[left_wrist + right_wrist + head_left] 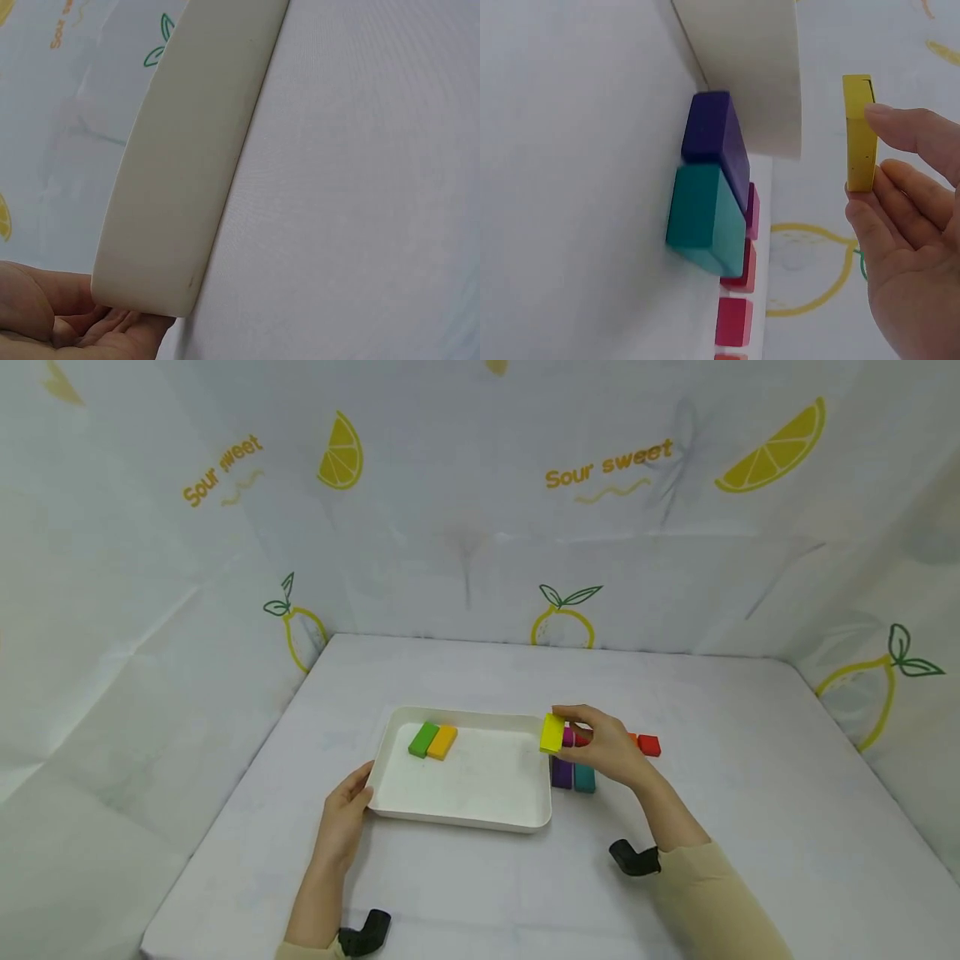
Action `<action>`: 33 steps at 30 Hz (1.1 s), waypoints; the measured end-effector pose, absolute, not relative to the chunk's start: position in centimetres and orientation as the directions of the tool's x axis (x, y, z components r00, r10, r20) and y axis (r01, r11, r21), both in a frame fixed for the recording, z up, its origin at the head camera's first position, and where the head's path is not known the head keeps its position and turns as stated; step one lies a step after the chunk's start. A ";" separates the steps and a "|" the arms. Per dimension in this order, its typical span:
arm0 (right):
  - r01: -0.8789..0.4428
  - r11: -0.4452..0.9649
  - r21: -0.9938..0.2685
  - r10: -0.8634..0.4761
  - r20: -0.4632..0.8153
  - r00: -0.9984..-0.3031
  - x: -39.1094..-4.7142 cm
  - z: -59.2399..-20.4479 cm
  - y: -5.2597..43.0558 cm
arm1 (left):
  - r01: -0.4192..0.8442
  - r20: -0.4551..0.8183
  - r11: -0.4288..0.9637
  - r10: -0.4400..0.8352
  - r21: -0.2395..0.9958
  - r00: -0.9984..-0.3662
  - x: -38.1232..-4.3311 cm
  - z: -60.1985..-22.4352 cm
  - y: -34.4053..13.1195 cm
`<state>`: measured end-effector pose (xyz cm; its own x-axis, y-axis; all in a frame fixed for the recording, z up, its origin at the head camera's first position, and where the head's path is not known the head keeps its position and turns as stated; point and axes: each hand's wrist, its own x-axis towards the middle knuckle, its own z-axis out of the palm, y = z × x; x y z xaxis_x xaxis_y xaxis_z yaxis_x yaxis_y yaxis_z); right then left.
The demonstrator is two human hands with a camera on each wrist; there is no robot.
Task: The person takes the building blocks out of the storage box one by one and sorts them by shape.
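Note:
My right hand [606,747] pinches a yellow block [552,733] between thumb and fingers, raised at the tray's right edge. In the right wrist view, the yellow block [860,135] stands on end in the fingers. My left hand [347,814] grips the white tray [457,821] at its front left corner; in the left wrist view, fingers [127,337] lie against the end of the tray's wall [172,172]. Inside the tray, towards the back left, a green block [423,738] and an orange-yellow block [442,742] lie side by side.
Just right of the tray, a purple block [562,773] and a teal block [584,778] stand together. Behind them are a magenta block [567,737] and red ones, partly hidden by my right hand. Farther right lies a red block [649,746]. A lemon-printed cloth [465,527] hangs behind the table.

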<state>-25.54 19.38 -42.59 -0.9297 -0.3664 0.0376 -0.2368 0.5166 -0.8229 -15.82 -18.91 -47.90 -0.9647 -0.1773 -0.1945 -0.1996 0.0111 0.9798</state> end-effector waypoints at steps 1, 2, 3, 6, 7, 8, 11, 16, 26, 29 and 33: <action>-0.230 0.518 -0.824 -0.361 0.033 -0.932 -25.5 -42.6 19.9 | -0.199 -0.194 0.011 -0.179 0.980 -0.965 -15.9 -47.9 -18.9; -0.228 0.525 -0.820 -0.355 0.032 -0.934 -25.5 -42.6 20.4 | -0.198 -0.193 0.010 -0.178 0.980 -0.965 -15.9 -47.8 -18.9; -0.227 0.531 -0.817 -0.350 0.033 -0.936 -25.5 -42.6 20.9 | -0.196 -0.191 0.009 -0.178 0.981 -0.965 -15.9 -47.8 -18.9; -0.224 0.556 -0.800 -0.334 0.032 -0.942 -25.3 -42.6 22.4 | -0.191 -0.187 0.006 -0.176 0.981 -0.966 -16.0 -47.8 -18.9; -0.224 0.561 -0.797 -0.333 0.031 -0.942 -25.3 -42.7 22.9 | -0.190 -0.186 0.004 -0.174 0.982 -0.967 -16.1 -47.8 -18.8; -0.224 0.567 -0.793 -0.332 0.029 -0.943 -25.3 -42.8 23.3 | -0.189 -0.186 0.003 -0.172 0.982 -0.967 -16.1 -47.8 -18.8; -0.208 0.592 -0.778 -0.322 0.008 -0.947 -25.1 -43.2 24.6 | -0.192 -0.189 0.002 -0.172 0.981 -0.967 -16.1 -47.9 -18.9; -0.197 0.625 -0.756 -0.334 -0.031 -0.942 -24.8 -43.8 26.0 | -0.198 -0.195 0.002 -0.179 0.980 -0.964 -15.9 -47.9 -18.9; -0.223 0.671 -0.707 -0.361 -0.050 -0.931 -24.4 -44.4 27.2 | -0.191 -0.188 -0.004 -0.179 0.982 -0.966 -16.0 -47.8 -18.8; -0.210 0.676 -0.706 -0.366 -0.075 -0.927 -24.3 -44.6 27.4 | -0.192 -0.190 -0.005 -0.181 0.981 -0.965 -16.0 -47.8 -18.8; -0.183 0.677 -0.712 -0.368 -0.112 -0.923 -24.3 -45.1 27.7 | -0.193 -0.192 -0.010 -0.183 0.981 -0.964 -16.0 -47.9 -18.8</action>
